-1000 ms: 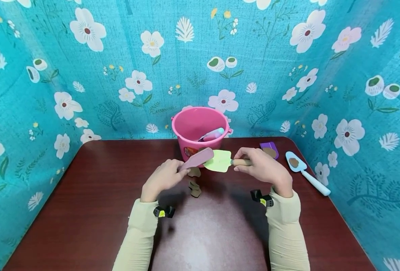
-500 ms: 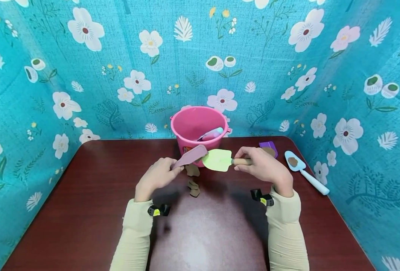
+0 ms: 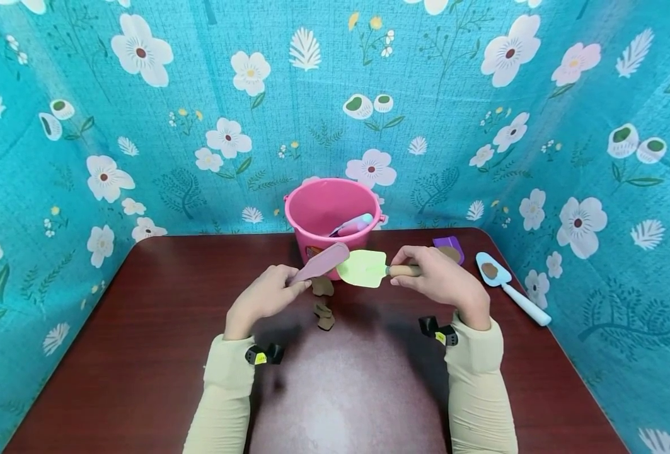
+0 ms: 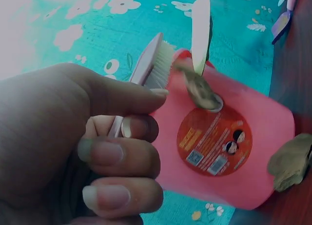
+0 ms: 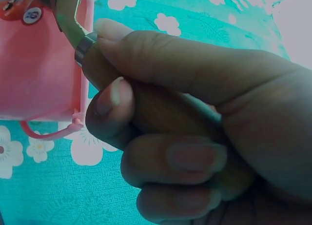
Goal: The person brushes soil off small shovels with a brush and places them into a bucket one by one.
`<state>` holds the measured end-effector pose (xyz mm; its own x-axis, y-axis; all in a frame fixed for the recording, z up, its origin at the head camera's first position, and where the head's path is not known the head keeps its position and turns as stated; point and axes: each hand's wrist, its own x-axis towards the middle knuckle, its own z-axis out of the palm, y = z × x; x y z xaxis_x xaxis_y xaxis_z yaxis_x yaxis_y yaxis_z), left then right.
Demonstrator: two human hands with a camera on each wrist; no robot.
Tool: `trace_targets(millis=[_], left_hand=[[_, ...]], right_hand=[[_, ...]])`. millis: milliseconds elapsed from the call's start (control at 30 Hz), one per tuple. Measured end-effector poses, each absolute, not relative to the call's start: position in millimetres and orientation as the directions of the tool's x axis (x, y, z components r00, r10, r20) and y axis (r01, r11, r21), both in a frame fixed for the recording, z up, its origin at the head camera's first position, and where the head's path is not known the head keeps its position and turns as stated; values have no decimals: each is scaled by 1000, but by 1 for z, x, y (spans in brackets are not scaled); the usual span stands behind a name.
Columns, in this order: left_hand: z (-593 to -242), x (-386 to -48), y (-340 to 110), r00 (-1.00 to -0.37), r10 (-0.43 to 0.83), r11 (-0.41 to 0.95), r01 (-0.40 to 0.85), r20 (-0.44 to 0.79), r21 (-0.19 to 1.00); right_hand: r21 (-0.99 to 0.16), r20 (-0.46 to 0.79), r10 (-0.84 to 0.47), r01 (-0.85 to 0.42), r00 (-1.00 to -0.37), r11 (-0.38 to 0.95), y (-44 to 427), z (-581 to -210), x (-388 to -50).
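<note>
My left hand grips a pink brush; its pale bristles show in the left wrist view. The brush head lies at the tip of a trowel with a yellow-green blade. My right hand holds that trowel by its wooden handle, fingers and thumb curled round it. Both tools are in front of a pink bucket. Below the blade, a blurred brown lump shows against the bucket. Brown pieces lie on the table before it.
A pink tool with a turquoise end leans inside the bucket. At the back right lie a purple scoop and a light blue trowel, each with something brown on it. Flowered turquoise cloth closes off the back and sides.
My left hand has drawn the brush a little to the left across the trowel's tip. The right hand and trowel have hardly moved.
</note>
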<state>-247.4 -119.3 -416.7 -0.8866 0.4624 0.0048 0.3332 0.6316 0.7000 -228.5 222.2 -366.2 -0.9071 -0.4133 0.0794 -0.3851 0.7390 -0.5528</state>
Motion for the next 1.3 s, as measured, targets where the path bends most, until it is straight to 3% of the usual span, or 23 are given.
trace_targets(millis=[433,1033,1300], left_hand=[[-434,-246,-75,-799,601,478,394,35,785],[-441,-263,-116,-888,459,601,321,13,732],[-438,-260,-108,-793,609,354,250,-20,901]], right_hand=[[-555,93,-418,-396,-903,732,216,-366,-227],[-538,118,-399,-396,-909,744,226,-365,-226],[-564,125,-425,-416,-897,713,219,-366,-226]])
